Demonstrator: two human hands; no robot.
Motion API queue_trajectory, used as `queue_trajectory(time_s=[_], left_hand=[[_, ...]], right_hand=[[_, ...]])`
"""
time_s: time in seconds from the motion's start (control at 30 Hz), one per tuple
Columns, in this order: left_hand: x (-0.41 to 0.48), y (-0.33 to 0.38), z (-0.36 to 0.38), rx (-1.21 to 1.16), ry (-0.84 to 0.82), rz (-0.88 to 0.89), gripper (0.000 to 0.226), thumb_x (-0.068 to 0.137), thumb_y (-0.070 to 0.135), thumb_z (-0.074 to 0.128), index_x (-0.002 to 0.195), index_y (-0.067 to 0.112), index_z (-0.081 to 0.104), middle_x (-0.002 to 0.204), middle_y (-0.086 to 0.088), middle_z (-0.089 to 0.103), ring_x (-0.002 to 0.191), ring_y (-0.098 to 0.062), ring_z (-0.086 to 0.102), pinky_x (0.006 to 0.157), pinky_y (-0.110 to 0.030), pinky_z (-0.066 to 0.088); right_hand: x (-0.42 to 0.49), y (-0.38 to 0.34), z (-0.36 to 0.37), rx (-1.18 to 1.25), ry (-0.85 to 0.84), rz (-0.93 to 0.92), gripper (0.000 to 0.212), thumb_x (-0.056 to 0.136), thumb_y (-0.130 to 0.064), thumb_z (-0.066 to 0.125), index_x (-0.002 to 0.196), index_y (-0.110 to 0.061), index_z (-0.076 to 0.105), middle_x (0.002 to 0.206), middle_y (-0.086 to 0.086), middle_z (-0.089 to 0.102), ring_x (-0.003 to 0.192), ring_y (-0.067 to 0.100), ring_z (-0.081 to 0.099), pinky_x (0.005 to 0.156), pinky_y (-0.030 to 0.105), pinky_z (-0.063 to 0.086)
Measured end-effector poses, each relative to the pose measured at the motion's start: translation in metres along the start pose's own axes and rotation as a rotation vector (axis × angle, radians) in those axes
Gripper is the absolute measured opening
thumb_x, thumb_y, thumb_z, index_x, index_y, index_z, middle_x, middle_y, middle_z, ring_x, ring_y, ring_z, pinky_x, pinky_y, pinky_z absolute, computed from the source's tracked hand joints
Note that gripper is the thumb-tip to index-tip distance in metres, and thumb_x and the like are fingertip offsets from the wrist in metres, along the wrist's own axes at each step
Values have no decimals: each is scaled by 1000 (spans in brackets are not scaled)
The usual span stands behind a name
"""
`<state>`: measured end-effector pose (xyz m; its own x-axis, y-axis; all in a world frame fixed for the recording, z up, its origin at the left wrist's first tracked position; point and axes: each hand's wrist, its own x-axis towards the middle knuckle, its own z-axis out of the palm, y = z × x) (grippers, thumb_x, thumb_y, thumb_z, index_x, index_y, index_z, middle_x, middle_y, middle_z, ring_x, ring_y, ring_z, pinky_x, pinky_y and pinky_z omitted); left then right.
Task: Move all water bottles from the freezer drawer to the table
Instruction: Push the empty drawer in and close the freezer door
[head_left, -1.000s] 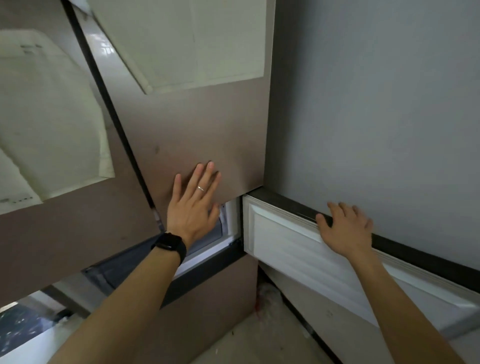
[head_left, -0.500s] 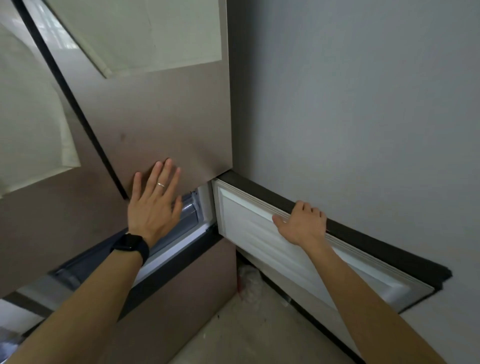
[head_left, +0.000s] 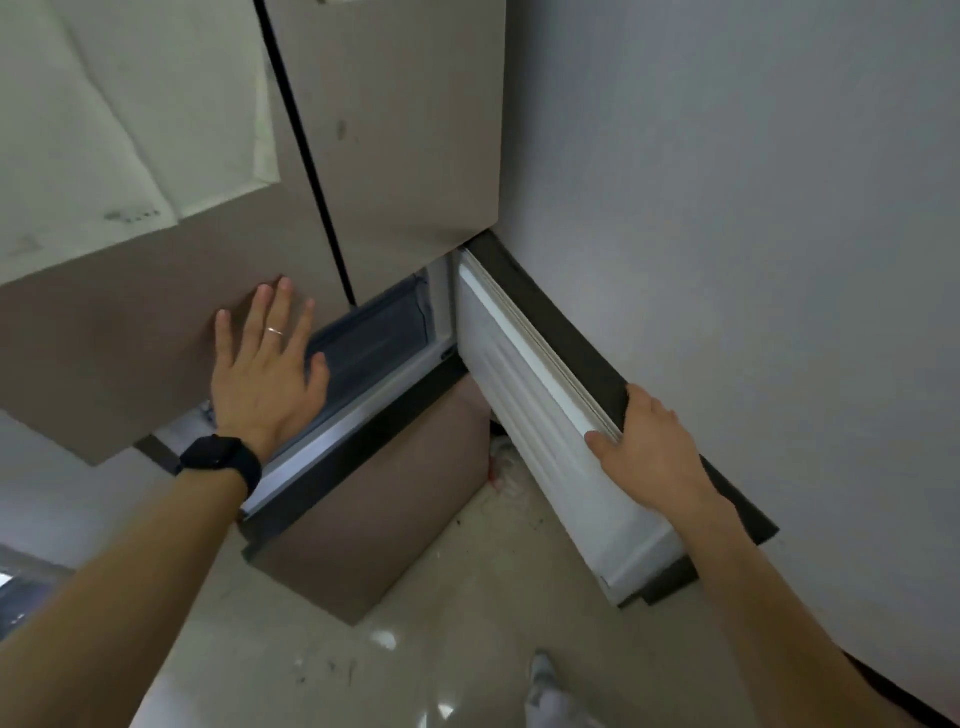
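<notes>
The freezer compartment stands open under the brown upper fridge door (head_left: 405, 130). Inside it I see the dark translucent front of a freezer drawer (head_left: 374, 338); no water bottles show. The freezer door (head_left: 519, 374), white on its inner face, is swung out to the right, close along the grey wall. My left hand (head_left: 265, 374), with a ring and a black watch, presses flat on the upper fridge door just left of the opening. My right hand (head_left: 649, 447) grips the top edge of the freezer door, fingers hooked over it and thumb on the white face.
A grey wall (head_left: 727, 208) fills the right side behind the open door. A second brown door (head_left: 363, 519) sits shut below the opening. White paper (head_left: 130, 104) hangs on the fridge at upper left. Glossy floor (head_left: 415, 623) lies below, with my foot (head_left: 545, 691) on it.
The freezer door has swung further out to the right, toward the wall, with my right hand on its top edge. More of the drawer front shows. My left hand stays flat on the upper door.
</notes>
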<state>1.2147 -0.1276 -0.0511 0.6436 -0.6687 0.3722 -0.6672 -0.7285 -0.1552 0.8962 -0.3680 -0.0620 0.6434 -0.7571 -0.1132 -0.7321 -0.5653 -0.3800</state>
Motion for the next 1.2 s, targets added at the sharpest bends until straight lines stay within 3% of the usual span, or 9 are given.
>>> queue_trajectory(time_s=[0.1,0.17,0.27,0.37,0.53,0.63,0.8,0.97,1.2], left_hand=[[-22,-17,-2,11,-2,-28,61,104,39,38,159,15,28,169,-4,2,155,-20,-7,112,-41,-31],[-38,-27,-4,3,2,-46,62,104,38,37,160,14,26,169,-4,1,155,-19,-7,117,-48,-22],[-59,-49,-9,-4,17,-43,62,104,38,32,159,12,26,170,-3,3,155,-19,-3,120,-52,-10],[-77,-69,-14,30,32,-35,66,100,41,26,159,13,27,169,-2,6,155,-18,1,121,-51,-8],[-95,-102,-15,150,131,-5,63,101,41,31,159,16,30,169,-3,8,155,-17,2,122,-49,-12],[-100,-124,-13,218,188,43,62,101,40,32,161,22,24,170,-1,2,156,-18,-2,123,-50,-8],[-100,-151,-12,308,282,140,61,103,36,30,162,28,17,170,0,1,156,-18,4,124,-48,-5],[-98,-172,-12,376,316,154,65,100,37,34,162,35,13,170,4,2,156,-15,4,121,-57,-8],[-93,-177,-9,402,275,182,62,102,41,25,161,37,10,170,5,-4,155,-16,-6,119,-60,-15]], right_hand=[[-28,-29,6,151,-124,-99,88,94,-44,62,158,-10,12,157,10,34,138,27,41,111,36,33],[-47,-50,22,202,-152,-174,91,95,-47,60,159,-16,5,163,5,24,143,23,34,116,36,30],[-73,-90,59,209,-118,-238,90,97,-56,50,159,-20,-4,167,0,7,149,22,22,119,37,21],[-87,-136,93,214,-81,-256,87,96,-61,43,159,-21,-3,167,1,-4,151,25,14,119,39,19],[-86,-196,126,160,46,-280,92,95,-67,34,158,-13,-5,167,6,-2,153,19,-5,121,43,4],[-82,-216,146,253,22,-353,89,96,-67,33,159,-19,-5,167,-1,-5,152,13,-7,123,51,4],[-61,-237,178,234,69,-533,82,94,-76,12,157,-30,-11,166,-6,-12,150,8,-15,123,46,3],[-29,-261,206,152,95,-636,79,99,-70,16,159,-24,-7,167,-2,-11,152,12,-14,122,50,4],[2,-262,231,92,156,-806,72,103,-57,24,160,-18,5,167,8,-3,154,26,-1,121,54,9]])
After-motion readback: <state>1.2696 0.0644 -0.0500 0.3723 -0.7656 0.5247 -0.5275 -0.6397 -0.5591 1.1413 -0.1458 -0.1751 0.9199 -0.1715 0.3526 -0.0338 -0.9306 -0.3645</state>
